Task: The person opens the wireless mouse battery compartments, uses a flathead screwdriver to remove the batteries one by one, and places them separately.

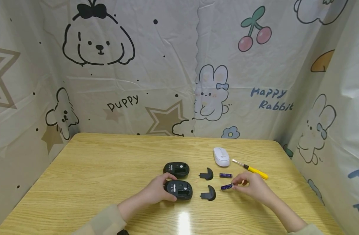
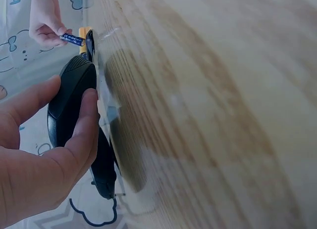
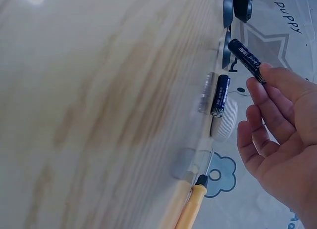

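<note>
My left hand (image 1: 156,190) grips a black computer mouse (image 1: 181,190) by its sides, thumb at the near edge. The mouse lies underside up, its battery slot uncovered. In the left wrist view, thumb and fingers clasp the same mouse (image 2: 74,100). My right hand (image 1: 253,186) pinches one end of a dark blue battery (image 1: 226,187), seen raised above the table in the right wrist view, where the battery (image 3: 246,60) points away from the fingertips. A second battery (image 1: 225,175) lies on the table just beyond. Two black battery covers (image 1: 209,193) rest between the hands.
Another black mouse (image 1: 176,169) lies upturned behind the gripped one, its slot uncovered too. A white mouse (image 1: 221,157) stands at the back right. Beside it lies a yellow-handled screwdriver (image 1: 255,171). Printed cloth (image 1: 155,81) hangs behind the wooden table (image 1: 108,156).
</note>
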Available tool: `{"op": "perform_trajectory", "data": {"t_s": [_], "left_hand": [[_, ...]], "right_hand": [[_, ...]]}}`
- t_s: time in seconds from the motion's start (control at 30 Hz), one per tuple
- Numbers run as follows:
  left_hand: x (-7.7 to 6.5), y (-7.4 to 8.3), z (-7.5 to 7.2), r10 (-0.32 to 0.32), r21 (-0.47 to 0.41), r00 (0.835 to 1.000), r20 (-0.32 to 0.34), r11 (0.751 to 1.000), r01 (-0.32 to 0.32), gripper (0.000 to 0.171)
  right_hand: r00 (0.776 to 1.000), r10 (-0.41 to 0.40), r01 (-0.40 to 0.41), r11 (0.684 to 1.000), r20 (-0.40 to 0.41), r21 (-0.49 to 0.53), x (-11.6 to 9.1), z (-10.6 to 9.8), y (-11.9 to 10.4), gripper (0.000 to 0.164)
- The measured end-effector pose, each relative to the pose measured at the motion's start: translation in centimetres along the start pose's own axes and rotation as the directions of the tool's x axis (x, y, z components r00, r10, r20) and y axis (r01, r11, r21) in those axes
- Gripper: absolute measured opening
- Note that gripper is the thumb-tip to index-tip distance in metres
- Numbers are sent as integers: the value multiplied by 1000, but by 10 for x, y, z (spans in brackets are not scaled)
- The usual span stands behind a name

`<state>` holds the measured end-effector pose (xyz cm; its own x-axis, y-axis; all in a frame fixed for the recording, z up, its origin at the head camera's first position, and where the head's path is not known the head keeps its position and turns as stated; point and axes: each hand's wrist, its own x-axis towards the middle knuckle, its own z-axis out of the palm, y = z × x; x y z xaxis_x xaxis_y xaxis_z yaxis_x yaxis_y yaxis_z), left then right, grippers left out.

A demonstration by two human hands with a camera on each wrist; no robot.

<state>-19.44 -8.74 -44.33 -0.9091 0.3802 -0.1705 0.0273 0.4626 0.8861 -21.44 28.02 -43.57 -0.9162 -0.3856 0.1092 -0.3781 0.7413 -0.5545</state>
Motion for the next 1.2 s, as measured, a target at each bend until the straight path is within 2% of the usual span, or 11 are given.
{"op": "perform_trajectory", "data": {"t_s": [0.23,0.53,0.8,1.2], "left_hand": [[1,1,1,-11,3,1000,-3,1000,11,60],[0,1,-2,-47,21,999,-8,999,47,61],[0,-4,-5,-86,-106,995,50,990,91,60],[-3,-4,-9,-90,-40,995,47,995,92,62]], "right_hand": [[999,-8,8,1000,39,1,1,2,8,8],[988,9,-14,1000,157,28,3,6,11,8],[982,-9,-2,998,186,59,4,6,12,11],[975,-3,-10,998,223,55,5,8,15,13]]}}
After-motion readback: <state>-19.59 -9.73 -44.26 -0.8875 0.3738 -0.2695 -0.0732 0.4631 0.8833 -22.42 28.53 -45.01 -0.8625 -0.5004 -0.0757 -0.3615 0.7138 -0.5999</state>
